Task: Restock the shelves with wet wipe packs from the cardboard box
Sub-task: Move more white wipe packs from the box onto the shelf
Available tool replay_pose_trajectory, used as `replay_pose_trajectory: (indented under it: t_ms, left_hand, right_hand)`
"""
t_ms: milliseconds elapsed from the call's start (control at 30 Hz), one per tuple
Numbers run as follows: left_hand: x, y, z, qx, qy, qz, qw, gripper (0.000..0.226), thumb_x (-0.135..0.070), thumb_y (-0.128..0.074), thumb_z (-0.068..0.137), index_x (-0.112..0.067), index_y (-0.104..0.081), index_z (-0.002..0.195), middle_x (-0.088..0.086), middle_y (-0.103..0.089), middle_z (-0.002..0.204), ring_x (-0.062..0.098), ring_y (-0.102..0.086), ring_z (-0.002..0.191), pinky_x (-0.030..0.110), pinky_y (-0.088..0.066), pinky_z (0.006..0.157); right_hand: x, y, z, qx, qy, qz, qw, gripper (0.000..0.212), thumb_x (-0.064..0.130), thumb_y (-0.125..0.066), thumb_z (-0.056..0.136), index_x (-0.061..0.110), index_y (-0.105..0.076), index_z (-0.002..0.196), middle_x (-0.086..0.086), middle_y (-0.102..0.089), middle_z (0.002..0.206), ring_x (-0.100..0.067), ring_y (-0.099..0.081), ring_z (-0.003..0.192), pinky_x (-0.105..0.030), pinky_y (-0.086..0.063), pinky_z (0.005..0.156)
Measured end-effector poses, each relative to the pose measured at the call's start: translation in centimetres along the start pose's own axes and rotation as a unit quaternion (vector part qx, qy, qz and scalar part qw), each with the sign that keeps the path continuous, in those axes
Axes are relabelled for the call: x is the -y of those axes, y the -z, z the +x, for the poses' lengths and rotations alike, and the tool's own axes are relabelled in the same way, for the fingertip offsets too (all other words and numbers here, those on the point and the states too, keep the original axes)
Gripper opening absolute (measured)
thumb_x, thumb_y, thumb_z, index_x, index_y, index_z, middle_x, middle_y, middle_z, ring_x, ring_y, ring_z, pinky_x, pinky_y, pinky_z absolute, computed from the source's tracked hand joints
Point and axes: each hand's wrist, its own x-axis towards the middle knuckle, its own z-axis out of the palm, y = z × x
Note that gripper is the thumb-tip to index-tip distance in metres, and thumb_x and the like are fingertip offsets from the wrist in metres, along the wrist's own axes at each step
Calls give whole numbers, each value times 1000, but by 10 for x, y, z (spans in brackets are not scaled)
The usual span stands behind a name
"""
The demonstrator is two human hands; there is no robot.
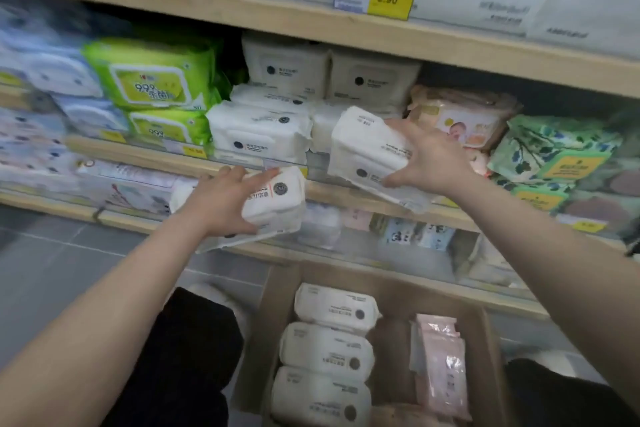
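left hand (221, 199): closed around a white wipe pack (277, 198), held before the shelf edge (346, 192) | right hand (427, 156): a second white pack (367, 149) is gripped, raised at shelf level | cardboard box (273, 291): three white packs (327, 350) are stacked inside, below

shelf boards (346, 28): pale wood, matt
cardboard box (391, 295): brown cardboard, dull
white wet wipe packs (329, 350): soft plastic film, slight sheen
pink packs (440, 367): glossy, crinkled film
price tag (388, 0): yellow printed paper
floor (52, 263): grey tiles, smooth, matt
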Motion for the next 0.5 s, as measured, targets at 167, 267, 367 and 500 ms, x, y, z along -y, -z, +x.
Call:
replay_pose_trajectory:
  t_ms: [167,267,367,500]
  left_hand:
    - [29,-6,7,-1,35,-57,998,110,-53,-74,64,-50,1,144,3,-43,114,27,-41,115,45,-41,92]
    - [39,-6,16,-3,30,-48,998,108,-51,-74,65,-50,0,144,1,-42,117,24,-38,117,42,-39,91]
    - [44,-9,26,-10,34,-65,997,108,-51,-74,64,-51,0,143,-2,-41,115,22,-38,118,41,-37,91]
    - [43,-10,34,4,24,-65,998,108,-51,-74,64,-51,-1,143,-2,-41,116,21,-37,119,40,-37,90]
  right_hand:
    - [33,1,67,26,34,-69,997,96,51,-78,64,40,-25,143,-9,-49,132,-31,-46,119,-41,-40,93]
    - [40,-7,96,51,51,-110,991,94,54,-76,65,41,-26,144,-6,-55,127,-30,-51,116,-37,-40,86]
    - [45,-15,116,70,94,-129,985,94,54,-77,65,40,-27,144,-4,-53,129,-29,-50,116,-36,-39,84]
    - [34,-30,126,83,112,-82,987,96,54,-77,64,39,-27,144,-6,-48,135,-29,-48,119,-37,-43,93]
